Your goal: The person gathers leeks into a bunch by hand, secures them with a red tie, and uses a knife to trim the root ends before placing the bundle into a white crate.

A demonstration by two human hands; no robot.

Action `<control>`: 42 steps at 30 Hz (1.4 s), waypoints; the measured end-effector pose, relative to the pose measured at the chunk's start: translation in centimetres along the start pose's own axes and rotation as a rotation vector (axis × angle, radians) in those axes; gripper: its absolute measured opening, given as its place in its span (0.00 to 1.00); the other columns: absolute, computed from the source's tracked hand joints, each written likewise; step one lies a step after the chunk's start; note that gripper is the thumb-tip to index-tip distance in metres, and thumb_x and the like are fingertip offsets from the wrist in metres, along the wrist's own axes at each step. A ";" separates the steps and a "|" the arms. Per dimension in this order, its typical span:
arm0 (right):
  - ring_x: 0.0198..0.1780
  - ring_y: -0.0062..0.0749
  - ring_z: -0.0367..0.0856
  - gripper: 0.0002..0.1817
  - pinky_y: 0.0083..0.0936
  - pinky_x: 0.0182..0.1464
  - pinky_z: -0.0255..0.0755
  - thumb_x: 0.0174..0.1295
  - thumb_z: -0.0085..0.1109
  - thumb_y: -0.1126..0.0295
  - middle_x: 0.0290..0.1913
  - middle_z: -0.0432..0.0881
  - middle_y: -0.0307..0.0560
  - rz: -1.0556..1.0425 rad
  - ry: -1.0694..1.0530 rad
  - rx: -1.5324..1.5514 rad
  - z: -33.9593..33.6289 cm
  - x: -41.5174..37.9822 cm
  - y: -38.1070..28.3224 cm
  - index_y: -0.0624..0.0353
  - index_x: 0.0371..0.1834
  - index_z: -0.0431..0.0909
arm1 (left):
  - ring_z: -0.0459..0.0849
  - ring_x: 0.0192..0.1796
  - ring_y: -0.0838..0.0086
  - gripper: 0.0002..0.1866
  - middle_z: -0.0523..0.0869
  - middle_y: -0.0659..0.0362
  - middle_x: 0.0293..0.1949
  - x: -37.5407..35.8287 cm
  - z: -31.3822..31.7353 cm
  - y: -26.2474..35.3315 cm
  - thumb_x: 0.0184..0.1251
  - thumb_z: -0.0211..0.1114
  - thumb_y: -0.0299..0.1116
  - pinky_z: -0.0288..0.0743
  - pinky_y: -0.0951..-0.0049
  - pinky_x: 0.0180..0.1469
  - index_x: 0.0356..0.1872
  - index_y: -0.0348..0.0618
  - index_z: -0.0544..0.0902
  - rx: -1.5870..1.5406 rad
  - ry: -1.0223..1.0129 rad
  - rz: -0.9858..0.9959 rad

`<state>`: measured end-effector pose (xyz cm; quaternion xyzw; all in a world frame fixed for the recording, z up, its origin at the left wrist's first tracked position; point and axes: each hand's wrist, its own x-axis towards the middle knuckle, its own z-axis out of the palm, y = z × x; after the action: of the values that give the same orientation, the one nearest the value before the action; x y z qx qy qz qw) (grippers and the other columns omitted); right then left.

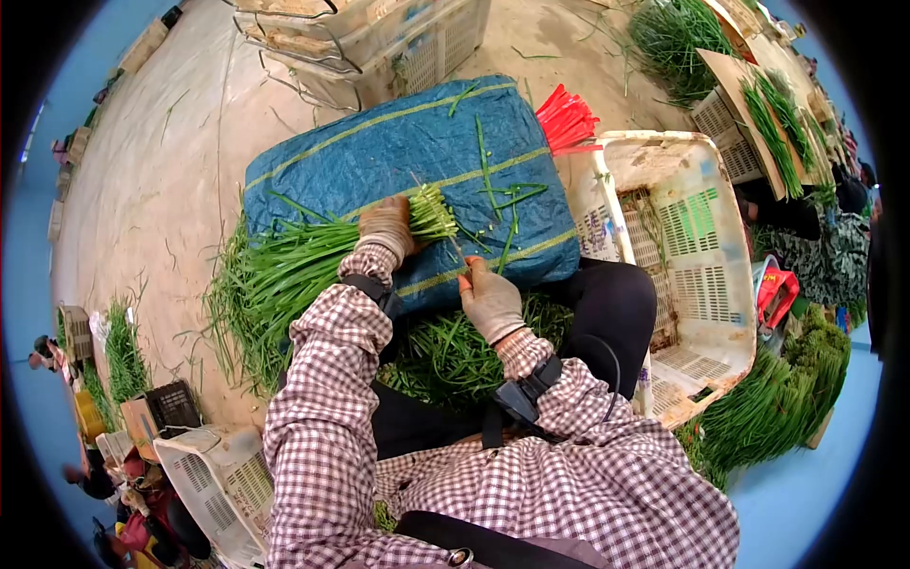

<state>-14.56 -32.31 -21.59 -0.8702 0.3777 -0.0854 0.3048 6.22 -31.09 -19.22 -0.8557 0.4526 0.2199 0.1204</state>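
My left hand (387, 228), in a worn fingerless-looking glove, is closed around a bunch of garlic chives (308, 248). The pale cut ends (433, 212) stick out to its right, while the long green leaves hang over the left side of a blue wrapped bale (389, 142). In my gloved right hand (492, 300) is a knife (457, 249), whose thin blade points up toward the pale ends; its handle is hidden by my fingers. Loose green stalks (486, 166) and small trimmings lie on the blue cover near both hands.
Red strips (566, 116) stick out behind the bale's right corner. A white plastic crate (735, 284) stands by my right knee, another crate (223, 488) at lower left. Stacked crates (398, 57) stand ahead. Heaped greens (768, 408) lie at right, and loose leaves (455, 356) below my hands.
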 end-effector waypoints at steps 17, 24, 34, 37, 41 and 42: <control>0.41 0.57 0.78 0.17 0.46 0.45 0.71 0.63 0.48 0.59 0.35 0.80 0.63 0.109 -0.387 0.047 1.5 12.6 0.3 0.65 0.43 0.70 | 0.74 0.59 0.64 0.43 0.74 0.54 0.57 2.4 0.0 -1.0 0.38 0.75 0.49 0.72 0.68 0.57 0.58 0.42 0.69 0.050 -0.115 0.088; 0.39 0.56 0.78 0.18 0.43 0.41 0.71 0.63 0.49 0.56 0.33 0.80 0.59 0.088 -0.334 0.257 -1.8 13.0 1.8 0.62 0.41 0.71 | 0.73 0.59 0.63 0.43 0.74 0.54 0.55 -0.8 1.9 -0.7 0.37 0.77 0.49 0.70 0.67 0.58 0.57 0.43 0.69 -0.031 0.076 -0.008; 0.27 0.50 0.79 0.15 0.43 0.29 0.71 0.65 0.46 0.58 0.24 0.79 0.53 0.063 -0.126 0.177 -1.9 -2.6 0.8 0.61 0.42 0.68 | 0.71 0.60 0.56 0.45 0.74 0.50 0.57 -1.1 2.0 -0.7 0.37 0.77 0.51 0.69 0.63 0.60 0.58 0.42 0.68 -0.071 -0.009 -0.043; 0.27 0.51 0.79 0.15 0.43 0.29 0.71 0.65 0.45 0.58 0.23 0.79 0.53 0.103 -0.159 0.120 0.4 -1.5 0.6 0.61 0.42 0.67 | 0.73 0.59 0.56 0.46 0.75 0.49 0.57 -1.1 0.8 -0.4 0.34 0.78 0.50 0.70 0.62 0.59 0.57 0.41 0.68 -0.066 -0.035 -0.046; 0.30 0.54 0.80 0.15 0.45 0.33 0.72 0.65 0.45 0.59 0.26 0.79 0.57 0.137 -0.257 0.093 2.1 2.1 0.6 0.62 0.42 0.65 | 0.74 0.59 0.56 0.46 0.76 0.49 0.56 -0.6 1.0 -0.6 0.34 0.78 0.49 0.70 0.63 0.59 0.57 0.41 0.68 -0.060 -0.071 -0.051; 0.31 0.54 0.80 0.16 0.46 0.34 0.72 0.65 0.45 0.59 0.27 0.80 0.58 0.147 -0.298 0.094 2.4 3.4 0.7 0.62 0.42 0.65 | 0.74 0.59 0.56 0.46 0.75 0.48 0.56 -0.3 1.2 -1.0 0.33 0.78 0.49 0.70 0.63 0.59 0.57 0.40 0.68 -0.060 -0.066 -0.020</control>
<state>-11.71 -33.99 -24.18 -0.8280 0.3865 0.0494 0.4031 6.53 -29.84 -20.15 -0.8557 0.4330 0.2603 0.1120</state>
